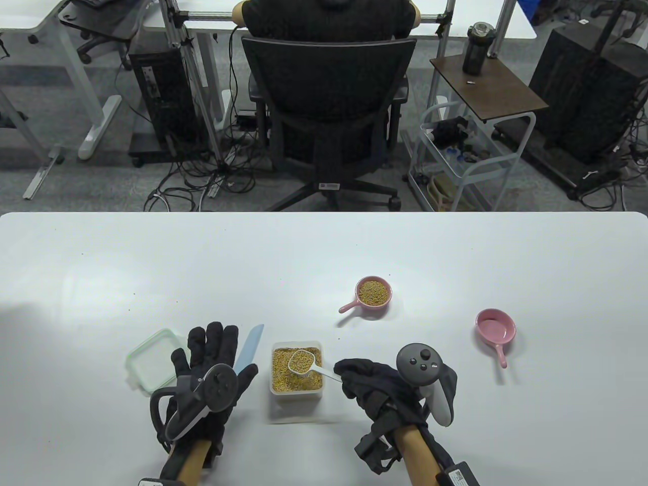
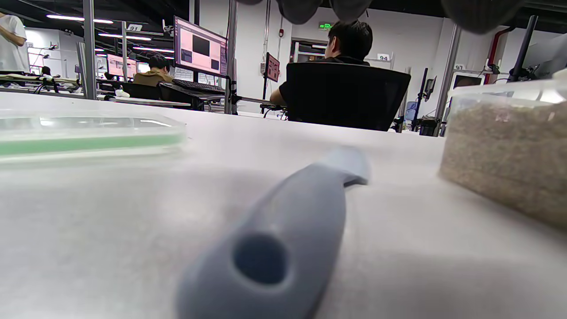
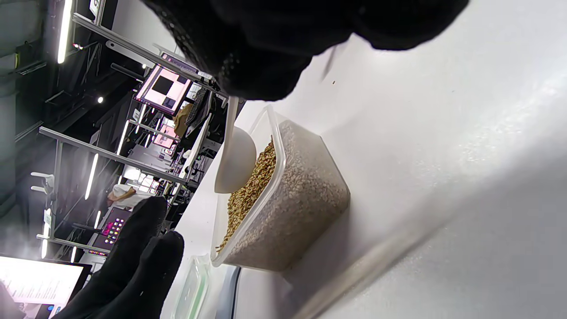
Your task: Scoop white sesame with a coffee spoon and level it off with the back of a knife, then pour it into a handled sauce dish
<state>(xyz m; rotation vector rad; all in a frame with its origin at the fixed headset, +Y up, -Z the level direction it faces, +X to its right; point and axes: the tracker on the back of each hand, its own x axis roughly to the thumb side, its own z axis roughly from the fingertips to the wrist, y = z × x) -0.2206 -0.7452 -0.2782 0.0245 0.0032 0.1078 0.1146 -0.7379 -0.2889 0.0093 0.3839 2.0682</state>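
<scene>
The right hand (image 1: pixel 377 387) pinches the handle of the spoon (image 1: pixel 302 361), whose heaped bowl sits over the sesame box (image 1: pixel 297 368). The left hand (image 1: pixel 212 364), fingers straight, lies over the knife (image 1: pixel 249 347) on the worktop (image 1: pixel 101 263) (not gripping it). Scooping looks done; levelling and pouring into the empty pink dish (image 1: pixel 495 326) remain.

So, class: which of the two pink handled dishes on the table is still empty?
The right-hand pink dish, handle pointing toward the person, is empty; the farther pink dish near the middle holds sesame.
</scene>
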